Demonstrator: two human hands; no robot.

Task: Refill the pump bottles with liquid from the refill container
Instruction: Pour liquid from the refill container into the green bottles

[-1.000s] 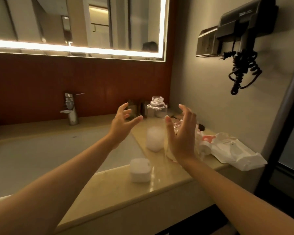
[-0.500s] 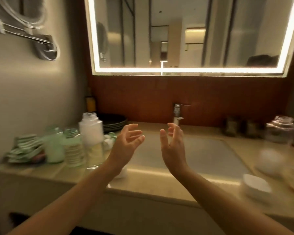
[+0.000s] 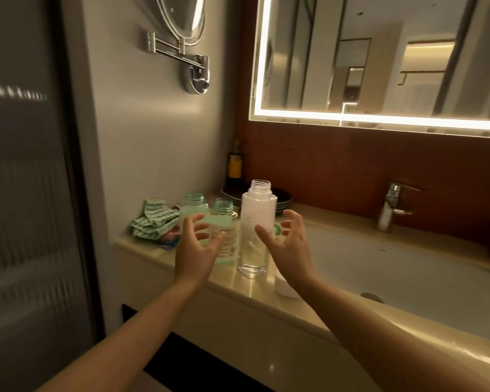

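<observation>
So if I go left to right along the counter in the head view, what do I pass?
Green zigzag-striped cloth → green-tinted clear plastic bottle → second green-tinted clear bottle → tall clear bottle with white label → chrome metal tap.

A tall clear bottle (image 3: pixel 256 230), white over its upper half, stands upright with an open threaded neck near the countertop's (image 3: pixel 238 288) front edge. Just left stands a shorter green-tinted bottle (image 3: pixel 227 236), uncapped; a second green-tinted bottle (image 3: pixel 195 206) is behind it.
</observation>
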